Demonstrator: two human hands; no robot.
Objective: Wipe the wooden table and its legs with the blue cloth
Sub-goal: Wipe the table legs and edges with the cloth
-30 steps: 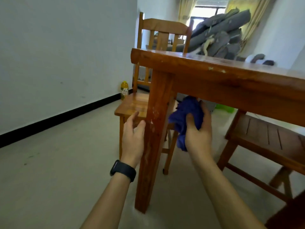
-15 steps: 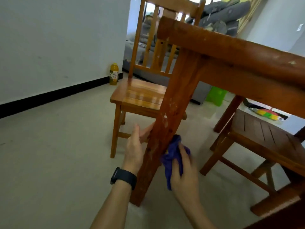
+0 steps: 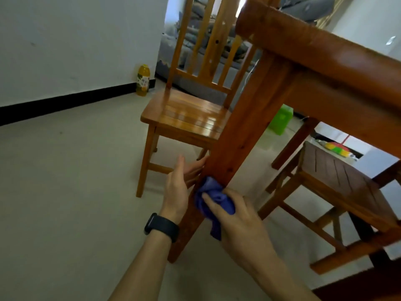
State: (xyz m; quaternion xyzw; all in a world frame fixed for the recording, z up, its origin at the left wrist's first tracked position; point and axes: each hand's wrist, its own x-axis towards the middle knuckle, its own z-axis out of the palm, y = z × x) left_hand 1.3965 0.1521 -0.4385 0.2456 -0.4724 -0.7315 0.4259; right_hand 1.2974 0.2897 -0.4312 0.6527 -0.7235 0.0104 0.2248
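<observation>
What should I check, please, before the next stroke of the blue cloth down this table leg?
1. Cloth in the grip: the right hand holds the blue cloth bunched under its fingers. Ok.
2. Cloth on wood: it is pressed against the lower part of the table leg. Ok.
3. Leg steadied: the left hand lies with straight fingers against the leg's side. Ok.
4. Way down to the foot: bare wood shows below the cloth, with nothing against it. Ok.
5. Room from the chair: it stands close behind the leg; whether they touch, cannot tell.
6. The leg's hidden faces wiped: cannot tell.
</observation>
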